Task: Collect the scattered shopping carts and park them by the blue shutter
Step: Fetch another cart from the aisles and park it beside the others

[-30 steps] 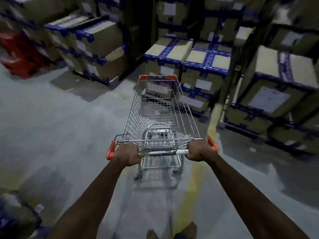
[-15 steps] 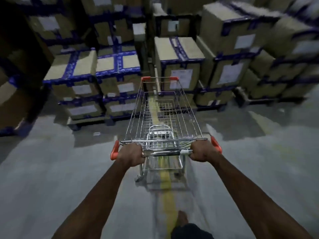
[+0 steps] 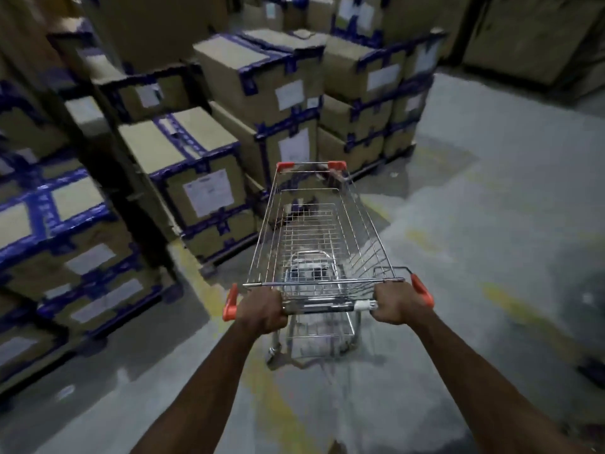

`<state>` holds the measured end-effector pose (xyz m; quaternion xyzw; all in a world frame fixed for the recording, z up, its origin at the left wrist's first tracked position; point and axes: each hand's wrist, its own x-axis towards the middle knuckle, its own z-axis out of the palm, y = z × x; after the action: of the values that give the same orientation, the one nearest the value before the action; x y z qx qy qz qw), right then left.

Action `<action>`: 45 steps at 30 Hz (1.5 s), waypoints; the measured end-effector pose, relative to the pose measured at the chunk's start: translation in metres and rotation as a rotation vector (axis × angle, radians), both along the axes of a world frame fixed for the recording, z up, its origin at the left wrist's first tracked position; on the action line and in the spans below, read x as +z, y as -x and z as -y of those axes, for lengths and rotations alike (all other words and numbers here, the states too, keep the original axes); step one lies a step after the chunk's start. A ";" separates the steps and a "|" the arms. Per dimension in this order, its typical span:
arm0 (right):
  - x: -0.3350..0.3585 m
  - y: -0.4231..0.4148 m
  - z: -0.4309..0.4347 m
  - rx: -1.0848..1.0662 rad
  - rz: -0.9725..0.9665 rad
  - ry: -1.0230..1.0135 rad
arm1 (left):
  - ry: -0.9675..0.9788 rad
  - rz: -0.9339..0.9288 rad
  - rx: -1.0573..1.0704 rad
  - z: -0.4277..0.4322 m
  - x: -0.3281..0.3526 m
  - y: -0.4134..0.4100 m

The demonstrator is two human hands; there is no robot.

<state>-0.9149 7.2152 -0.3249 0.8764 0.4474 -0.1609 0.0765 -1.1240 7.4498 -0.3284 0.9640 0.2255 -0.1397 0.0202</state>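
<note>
A wire shopping cart (image 3: 311,231) stands on the grey concrete floor (image 3: 491,224) straight ahead of the person, its basket holding nothing and its front end pointing toward stacks of cardboard boxes (image 3: 196,178) bound with blue tape. The left hand (image 3: 262,309) is curled tightly round the left end of the chrome handle (image 3: 327,308), just inside an orange end cap (image 3: 230,304). The right hand (image 3: 397,303) grips the right end of the handle the same way, beside the other orange cap (image 3: 422,290). Both arms reach forward, nearly straight. A worn yellow line (image 3: 203,290) on the floor runs under the cart's left side, beside the nearest boxes.
</note>
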 end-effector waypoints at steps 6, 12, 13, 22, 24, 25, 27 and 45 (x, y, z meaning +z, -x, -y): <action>-0.003 -0.059 0.028 -0.206 -0.022 0.029 | -0.067 -0.018 -0.228 -0.009 0.001 -0.112; -0.007 -0.114 0.046 -0.405 -0.025 0.033 | -0.064 0.009 -0.434 -0.020 -0.005 -0.222; -0.006 -0.122 0.048 -0.443 -0.018 0.029 | -0.048 0.032 -0.469 -0.022 -0.006 -0.239; -0.011 -0.191 0.065 -0.679 0.041 0.030 | -0.062 -0.030 -0.719 -0.019 -0.002 -0.391; -0.011 -0.213 0.077 -0.717 0.040 0.036 | -0.054 -0.035 -0.757 -0.005 -0.002 -0.425; -0.011 -0.225 0.085 -0.736 0.038 0.035 | -0.044 -0.044 -0.769 0.003 -0.001 -0.442; -0.012 -0.250 0.102 -0.763 0.039 0.037 | -0.031 -0.046 -0.785 0.020 -0.001 -0.476; -0.005 -0.544 0.299 -0.898 0.098 -0.018 | -0.045 -0.053 -0.943 0.227 -0.004 -0.822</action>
<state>-0.3707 6.9159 -0.3300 0.9909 0.0201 -0.1324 0.0126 -0.3023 7.2225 -0.3327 0.9575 -0.2333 -0.1533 -0.0722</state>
